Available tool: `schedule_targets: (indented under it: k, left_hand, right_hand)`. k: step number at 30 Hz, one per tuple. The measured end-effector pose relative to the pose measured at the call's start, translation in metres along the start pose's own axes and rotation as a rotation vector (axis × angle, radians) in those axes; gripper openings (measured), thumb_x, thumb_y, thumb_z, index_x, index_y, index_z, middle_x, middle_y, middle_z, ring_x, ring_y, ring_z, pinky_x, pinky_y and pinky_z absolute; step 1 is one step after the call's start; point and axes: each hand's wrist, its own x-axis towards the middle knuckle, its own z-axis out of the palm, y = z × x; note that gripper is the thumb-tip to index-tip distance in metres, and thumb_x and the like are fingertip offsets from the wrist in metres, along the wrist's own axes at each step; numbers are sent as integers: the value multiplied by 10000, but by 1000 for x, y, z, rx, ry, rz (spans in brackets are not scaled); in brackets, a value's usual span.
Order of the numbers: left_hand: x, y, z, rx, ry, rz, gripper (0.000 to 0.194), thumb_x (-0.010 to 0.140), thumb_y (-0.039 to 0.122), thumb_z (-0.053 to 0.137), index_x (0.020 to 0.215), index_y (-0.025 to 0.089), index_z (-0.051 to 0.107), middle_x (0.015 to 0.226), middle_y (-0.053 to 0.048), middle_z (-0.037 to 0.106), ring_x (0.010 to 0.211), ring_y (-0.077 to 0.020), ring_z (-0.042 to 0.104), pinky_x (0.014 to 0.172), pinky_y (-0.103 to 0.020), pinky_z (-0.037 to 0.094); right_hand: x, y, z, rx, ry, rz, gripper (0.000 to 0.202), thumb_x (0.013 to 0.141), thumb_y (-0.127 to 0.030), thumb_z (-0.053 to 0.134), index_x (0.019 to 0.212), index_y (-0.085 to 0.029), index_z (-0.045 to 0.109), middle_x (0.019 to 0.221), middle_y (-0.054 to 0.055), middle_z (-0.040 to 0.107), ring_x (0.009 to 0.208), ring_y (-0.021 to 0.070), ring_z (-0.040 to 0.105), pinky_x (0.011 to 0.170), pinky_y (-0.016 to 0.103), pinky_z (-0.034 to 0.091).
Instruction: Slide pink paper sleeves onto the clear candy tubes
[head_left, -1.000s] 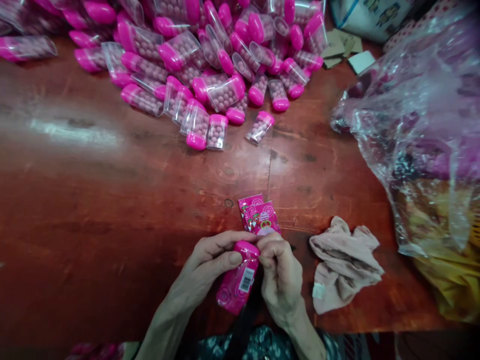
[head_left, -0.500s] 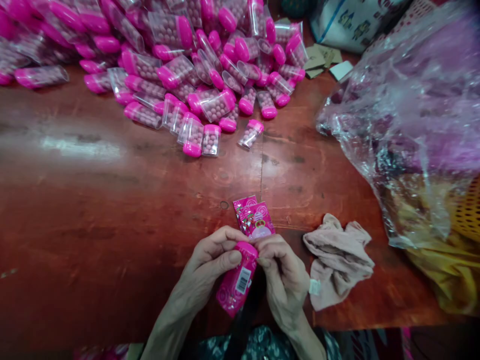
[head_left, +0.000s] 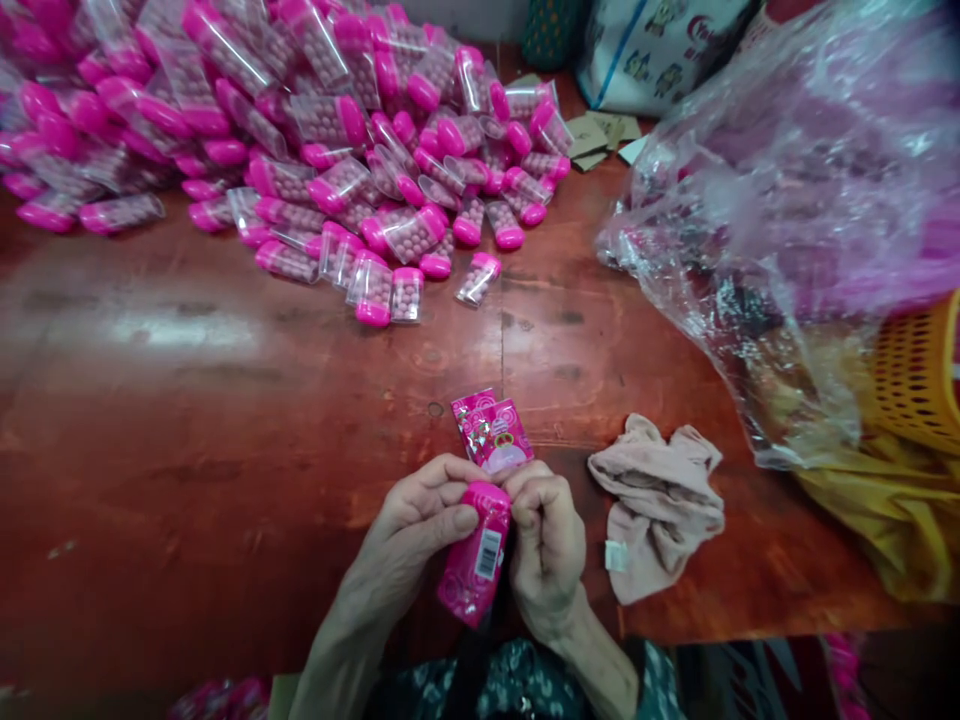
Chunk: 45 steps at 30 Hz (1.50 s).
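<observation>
Pink barcoded packaging [head_left: 465,580] is slanting between our two hands, close to the near edge of the worktop [head_left: 225,430]. We are gripping its left side with the left hand [head_left: 424,515], thumb pressing on its upper front, and pinching its upper right edge with the right hand [head_left: 551,535], its fingers folded nearly closed. Just beyond, two pink printed packets [head_left: 495,432] are overlapping; a crumpled cloth [head_left: 667,510] is lying rightward, and pink-capped containers [head_left: 412,235] are lying heaped farther off.
</observation>
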Motion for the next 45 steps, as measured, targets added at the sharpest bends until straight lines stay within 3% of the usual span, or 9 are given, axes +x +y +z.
schedule_targets:
  k: [5, 9, 13, 17, 20, 30, 37, 40, 45]
  left_hand:
    - [-3, 0, 1, -14, -7, 13, 197, 698, 193, 698, 868, 133, 619, 643, -11, 645, 507, -70, 545, 494, -152, 409]
    - [-5, -2, 8, 116, 217, 170, 210, 708, 166, 685, 910, 164, 627, 752, -21, 689, 628, -104, 612, 591, -176, 462]
    - [-12, -5, 16, 345, 402, 363, 189, 704, 143, 685, 881, 198, 652, 816, -1, 711, 728, -130, 641, 662, -193, 487]
    - [-23, -9, 23, 567, 537, 510, 156, 676, 139, 706, 812, 214, 690, 745, 17, 715, 679, -125, 640, 627, -174, 485]
    - [-29, -11, 25, 618, 561, 573, 159, 673, 129, 704, 796, 230, 706, 713, 27, 713, 650, -122, 640, 610, -170, 486]
    - [-30, -22, 30, 268, 486, 446, 366, 620, 102, 741, 961, 222, 676, 881, -16, 726, 782, -144, 652, 681, -198, 504]
    - [-35, -35, 24, 229, 516, 414, 198, 652, 145, 720, 847, 175, 710, 740, -4, 672, 681, -135, 598, 625, -212, 480]
    - [-35, -41, 28, 203, 568, 492, 155, 714, 156, 669, 864, 176, 707, 731, 5, 641, 697, -128, 574, 649, -209, 458]
    - [-28, -36, 36, -87, 618, 538, 71, 756, 210, 639, 807, 190, 683, 675, 24, 641, 614, -96, 559, 600, -184, 444]
  right_hand:
    - [-5, 4, -7, 68, 36, 58, 144, 911, -224, 377, 772, -216, 409, 689, -14, 427, 687, 157, 504, 667, 330, 438]
    - [-5, -7, -12, 99, 14, 126, 150, 913, -192, 384, 822, -196, 503, 753, 14, 498, 728, 155, 515, 653, 292, 428]
    - [-7, -18, -11, 72, -62, 171, 145, 844, -228, 538, 985, -205, 560, 911, 40, 567, 853, 184, 552, 732, 299, 457]
    - [-13, -21, -7, -25, -87, 142, 235, 820, -130, 560, 1033, -225, 592, 927, 35, 610, 877, 180, 575, 772, 290, 466]
    - [-17, -22, -6, -25, -126, 104, 312, 817, -90, 545, 1095, -228, 584, 966, 37, 614, 909, 176, 581, 799, 280, 471]
    - [-14, -21, -12, 31, -74, 220, 214, 810, -164, 597, 1005, -223, 662, 947, 34, 664, 883, 186, 611, 766, 284, 500]
    - [-14, -19, -10, 131, -101, 332, 166, 797, -184, 608, 943, -208, 684, 843, 22, 662, 776, 165, 614, 675, 254, 508]
    - [-20, -16, -2, 82, -102, 265, 134, 806, -158, 598, 896, -211, 681, 816, 16, 628, 771, 156, 590, 673, 246, 491]
    - [-42, -10, 19, -77, -64, 24, 217, 794, -63, 565, 896, -219, 677, 734, 5, 535, 657, 130, 543, 580, 216, 470]
